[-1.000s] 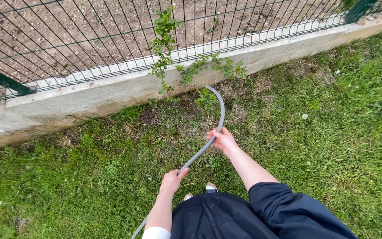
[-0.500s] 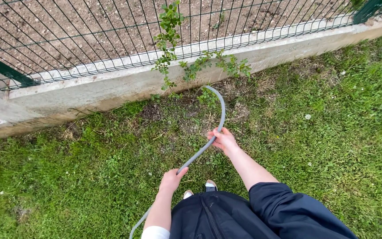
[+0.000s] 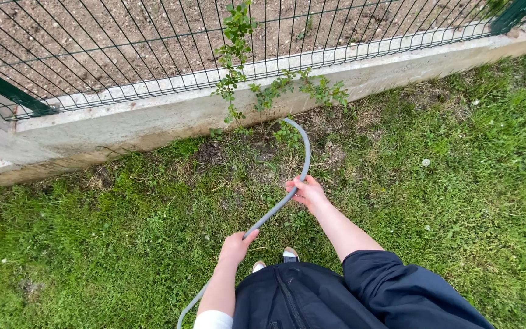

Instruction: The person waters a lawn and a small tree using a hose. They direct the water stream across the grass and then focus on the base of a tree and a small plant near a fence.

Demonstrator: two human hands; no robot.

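A grey garden hose (image 3: pixel 304 152) curves from the lower left up over the grass. Its end bends down toward the bare soil at the foot of a small leafy plant (image 3: pixel 238 67) by the concrete curb. My right hand (image 3: pixel 307 192) grips the hose near the bend. My left hand (image 3: pixel 236 247) holds it lower down, close to my body. My dark jacket and the tips of my shoes show at the bottom.
A concrete curb (image 3: pixel 153 119) runs across the view with a dark wire mesh fence (image 3: pixel 123 49) on top and bare earth behind it. Green fence posts (image 3: pixel 7 91) stand at left and far right. Grass (image 3: pixel 458 183) covers the near ground.
The view has shifted slightly; the plant and curb sit a little higher and to the right. Both hands keep the same hold on the hose.
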